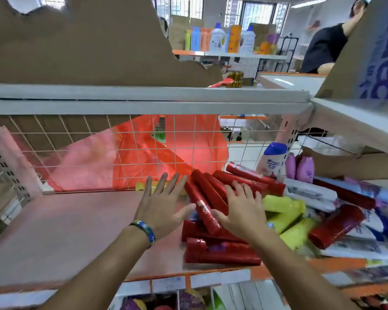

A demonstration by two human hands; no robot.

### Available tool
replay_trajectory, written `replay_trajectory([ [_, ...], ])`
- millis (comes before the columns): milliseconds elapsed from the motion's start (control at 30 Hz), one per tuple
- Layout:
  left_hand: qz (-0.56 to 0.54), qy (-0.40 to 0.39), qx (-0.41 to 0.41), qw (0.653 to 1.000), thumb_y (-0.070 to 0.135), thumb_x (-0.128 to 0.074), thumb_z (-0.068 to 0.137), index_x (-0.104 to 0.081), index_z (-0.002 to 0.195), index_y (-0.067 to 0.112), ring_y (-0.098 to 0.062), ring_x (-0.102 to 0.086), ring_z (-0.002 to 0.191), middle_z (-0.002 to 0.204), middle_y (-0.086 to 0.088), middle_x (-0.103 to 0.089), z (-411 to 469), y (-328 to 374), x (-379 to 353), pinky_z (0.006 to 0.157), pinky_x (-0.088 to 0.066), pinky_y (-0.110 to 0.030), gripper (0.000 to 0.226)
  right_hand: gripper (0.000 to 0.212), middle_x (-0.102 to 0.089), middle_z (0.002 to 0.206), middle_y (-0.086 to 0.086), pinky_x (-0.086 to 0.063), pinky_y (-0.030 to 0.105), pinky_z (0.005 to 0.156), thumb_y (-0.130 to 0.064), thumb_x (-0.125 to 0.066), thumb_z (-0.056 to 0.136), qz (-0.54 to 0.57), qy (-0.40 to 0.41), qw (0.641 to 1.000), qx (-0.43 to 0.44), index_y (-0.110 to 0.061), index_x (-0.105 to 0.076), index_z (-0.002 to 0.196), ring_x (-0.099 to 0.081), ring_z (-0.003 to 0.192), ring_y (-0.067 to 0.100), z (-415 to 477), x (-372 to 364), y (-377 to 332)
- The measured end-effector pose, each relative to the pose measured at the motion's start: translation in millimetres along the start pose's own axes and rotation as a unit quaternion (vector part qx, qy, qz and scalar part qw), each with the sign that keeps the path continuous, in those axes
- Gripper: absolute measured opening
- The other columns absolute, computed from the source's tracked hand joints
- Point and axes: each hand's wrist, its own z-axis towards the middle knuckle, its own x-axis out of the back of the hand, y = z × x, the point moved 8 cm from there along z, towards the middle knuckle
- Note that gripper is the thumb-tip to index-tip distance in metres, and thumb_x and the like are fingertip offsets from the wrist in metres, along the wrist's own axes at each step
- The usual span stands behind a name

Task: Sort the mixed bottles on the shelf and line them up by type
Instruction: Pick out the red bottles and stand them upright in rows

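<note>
Both hands are open, fingers spread. The left hand (pixel 164 204), a wristband (pixel 145 229) at its wrist, flanks a heap of red bottles (pixel 208 191), thumb against one. The right hand (pixel 240 209) rests flat on them, gripping nothing. To the right, yellow-green bottles (pixel 282 204), white bottles (pixel 309 194) and pink bottles (pixel 306 167) crowd the shelf (pixel 65 224); a blue-capped bottle (pixel 271 162) stands behind. A wire grid (pixel 76 139) backs the shelf, with a red plastic bag (pixel 184 148) beyond. Across the room is a person in black (pixel 325 48).
</note>
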Motion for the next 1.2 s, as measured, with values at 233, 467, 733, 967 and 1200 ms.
replay_trajectory([
  [233,0.019,0.016,-0.014,1.000,0.074,-0.012,0.085,0.008,0.151,0.035,-0.017,0.011,0.147,0.160,0.010,0.003,10,-14,-4,0.117,0.012,-0.049,0.078,0.057,-0.057,0.116,0.005,-0.039,0.046,0.088,-0.066,-0.054,0.075,-0.031,0.071,0.997,0.029,-0.020,-0.061,0.108,-0.050,0.109,0.030,3,-20,-32],
  [467,-0.004,0.023,-0.027,0.999,0.075,-0.005,0.080,0.002,0.151,0.035,-0.016,0.006,0.148,0.160,0.010,-0.002,8,-31,-1,0.118,0.008,-0.049,0.082,0.052,-0.059,0.114,0.005,-0.034,0.044,0.093,-0.061,-0.052,0.084,-0.054,0.004,0.999,0.005,-0.018,-0.062,0.112,-0.055,0.107,0.027,2,-34,-51],
  [733,-0.024,0.022,-0.037,0.999,0.072,-0.008,0.077,-0.009,0.151,0.035,-0.016,-0.004,0.148,0.158,0.010,-0.017,5,-46,1,0.119,0.005,-0.048,0.083,0.044,-0.054,0.120,0.009,-0.039,0.040,0.091,-0.027,-0.067,0.081,-0.051,-0.052,0.995,-0.073,-0.012,-0.055,0.121,-0.056,0.108,0.029,7,-49,-60],
  [967,-0.028,-0.003,-0.043,0.999,0.070,-0.008,0.077,-0.008,0.151,0.035,-0.016,-0.005,0.148,0.158,0.010,-0.018,3,-52,-9,0.119,0.006,-0.046,0.082,0.043,-0.059,0.120,0.009,-0.036,0.044,0.091,-0.017,-0.062,0.082,-0.056,-0.004,0.997,-0.055,-0.015,-0.045,0.122,-0.052,0.111,0.030,13,-41,-66],
  [1200,-0.029,-0.032,-0.051,0.998,0.059,-0.035,0.093,-0.007,0.151,0.036,-0.015,-0.002,0.148,0.159,0.011,-0.014,-4,-53,-13,0.119,0.007,-0.046,0.068,0.025,-0.058,0.120,0.010,-0.040,0.042,0.091,-0.015,-0.047,0.096,-0.074,-0.002,0.997,-0.012,-0.016,-0.058,0.118,-0.051,0.110,0.031,15,-43,-82],
])
